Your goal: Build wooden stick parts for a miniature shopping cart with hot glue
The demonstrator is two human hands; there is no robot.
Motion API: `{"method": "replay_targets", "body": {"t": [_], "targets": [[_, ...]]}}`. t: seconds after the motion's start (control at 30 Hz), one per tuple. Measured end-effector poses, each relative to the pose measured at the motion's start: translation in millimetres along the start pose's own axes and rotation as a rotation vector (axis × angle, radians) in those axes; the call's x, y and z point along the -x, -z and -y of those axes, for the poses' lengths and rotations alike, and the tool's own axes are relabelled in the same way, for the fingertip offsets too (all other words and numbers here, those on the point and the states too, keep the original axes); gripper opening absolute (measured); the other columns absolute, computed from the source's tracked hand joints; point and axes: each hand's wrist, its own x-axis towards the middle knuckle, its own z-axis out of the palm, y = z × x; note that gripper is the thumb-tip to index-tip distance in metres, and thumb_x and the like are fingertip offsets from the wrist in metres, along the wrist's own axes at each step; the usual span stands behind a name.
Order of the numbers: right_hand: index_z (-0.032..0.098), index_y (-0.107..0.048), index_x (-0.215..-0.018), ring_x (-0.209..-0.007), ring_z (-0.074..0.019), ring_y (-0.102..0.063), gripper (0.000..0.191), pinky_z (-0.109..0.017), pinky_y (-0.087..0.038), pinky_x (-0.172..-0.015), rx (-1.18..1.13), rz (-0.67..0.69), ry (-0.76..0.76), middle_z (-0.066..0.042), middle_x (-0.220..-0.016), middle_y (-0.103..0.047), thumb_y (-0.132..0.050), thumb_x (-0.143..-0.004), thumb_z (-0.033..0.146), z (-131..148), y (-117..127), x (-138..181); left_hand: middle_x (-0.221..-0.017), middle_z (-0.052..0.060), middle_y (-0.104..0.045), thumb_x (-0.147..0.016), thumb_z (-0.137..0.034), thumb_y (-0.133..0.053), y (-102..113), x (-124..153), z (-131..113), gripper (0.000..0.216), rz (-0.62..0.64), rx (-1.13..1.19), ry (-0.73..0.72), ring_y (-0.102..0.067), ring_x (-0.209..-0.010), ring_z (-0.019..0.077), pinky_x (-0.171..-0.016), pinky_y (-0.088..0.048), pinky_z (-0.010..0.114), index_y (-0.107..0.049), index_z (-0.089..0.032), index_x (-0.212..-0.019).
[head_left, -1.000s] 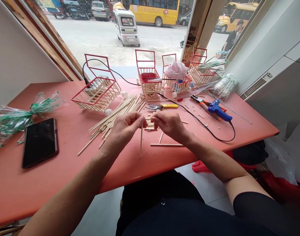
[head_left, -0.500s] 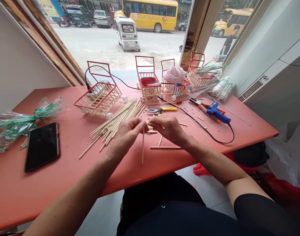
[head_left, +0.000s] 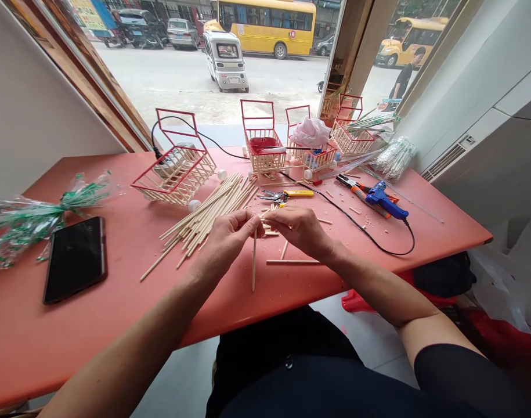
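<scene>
My left hand (head_left: 230, 232) is closed in a pinch on a thin wooden stick (head_left: 253, 264), which points down toward the table's front edge. Close against its fingertips, my right hand (head_left: 297, 226) is pinched too; a small pale piece shows at its fingers, too hidden to name. Beside my left hand lies a loose pile of wooden sticks (head_left: 213, 212). Just beyond my right hand are yellow-handled wire strippers (head_left: 297, 193). Short cut pieces lie under and around the hands, and another stick (head_left: 291, 262) rests on the pink table (head_left: 230, 296).
Small stick-built carts with red trim, one at left (head_left: 178, 174) and one in the middle (head_left: 265, 154), stand along the back. A blue glue gun (head_left: 385, 199) with a black cord lies right, near pliers (head_left: 356, 188). A phone (head_left: 75, 261) and green-tipped plastic bundle (head_left: 69, 200) lie left.
</scene>
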Motion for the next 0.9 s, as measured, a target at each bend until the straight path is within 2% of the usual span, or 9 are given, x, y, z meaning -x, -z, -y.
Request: {"method": "replay_targets", "body": {"t": [0.37,0.63,0.9], "targets": [[0.020,-0.082,-0.094,-0.080,-0.0164,-0.071,0.030,-0.027,-0.049,-0.078,0.043,-0.031,0.068,-0.004,-0.087,-0.082,-0.060,-0.114,0.026,-1.8,-1.6,1.4,-0.073,0.004,-0.070,-0.086,-0.057,-0.077,-1.9,0.4,-2.8,0.040,-0.003,0.010,0.016,-0.066,-0.079,0.0216,-0.085,-0.055,0.036,-0.073,-0.021,-0.070],[0.021,-0.082,-0.095,-0.082,-0.0170,-0.071,0.028,-0.028,-0.050,-0.080,0.044,-0.001,0.033,-0.005,-0.089,-0.082,-0.061,-0.113,0.025,-0.6,-0.6,1.2,-0.073,0.005,-0.071,-0.085,-0.060,-0.079,-2.0,1.2,-3.6,0.043,-0.008,0.008,0.013,-0.068,-0.079,0.0222,-0.085,-0.056,0.036,-0.070,-0.021,-0.068],[0.021,-0.082,-0.094,-0.083,-0.0168,-0.071,0.027,-0.027,-0.049,-0.082,0.047,0.011,0.010,-0.004,-0.089,-0.082,-0.062,-0.113,0.026,0.9,-0.6,0.4,-0.073,0.005,-0.071,-0.085,-0.058,-0.078,-1.9,0.8,-2.7,0.041,-0.011,0.020,0.016,-0.067,-0.079,0.0221,-0.085,-0.056,0.036,-0.073,-0.021,-0.069]]}}
